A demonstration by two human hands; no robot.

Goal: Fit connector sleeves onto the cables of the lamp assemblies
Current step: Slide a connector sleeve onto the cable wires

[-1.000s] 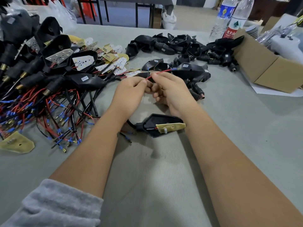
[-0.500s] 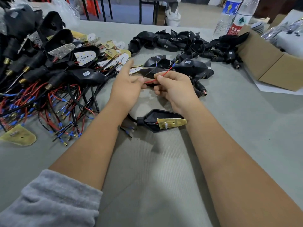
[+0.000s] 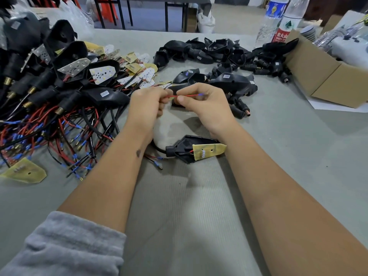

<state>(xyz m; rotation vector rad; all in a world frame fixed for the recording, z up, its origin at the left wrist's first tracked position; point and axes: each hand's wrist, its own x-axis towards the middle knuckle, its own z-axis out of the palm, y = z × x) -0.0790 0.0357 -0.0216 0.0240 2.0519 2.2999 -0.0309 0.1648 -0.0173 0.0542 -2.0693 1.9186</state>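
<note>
Both hands pinch the red wire above the bench, left hand at its left end, right hand mid-run, blue tip poking right, so I'd keep it taut and straight when feeding the sleeve.

Both my forearms reach forward over the table and angle inward, so my hands meet close together ahead of me. My left hand is curled, its fingertips pinched together at the inner side, knuckles up. My right hand is curled too, thumb pressed toward the index finger in a pinch, back of the hand facing up. My left sleeve is pushed up near the elbow; my right forearm is bare.
</note>
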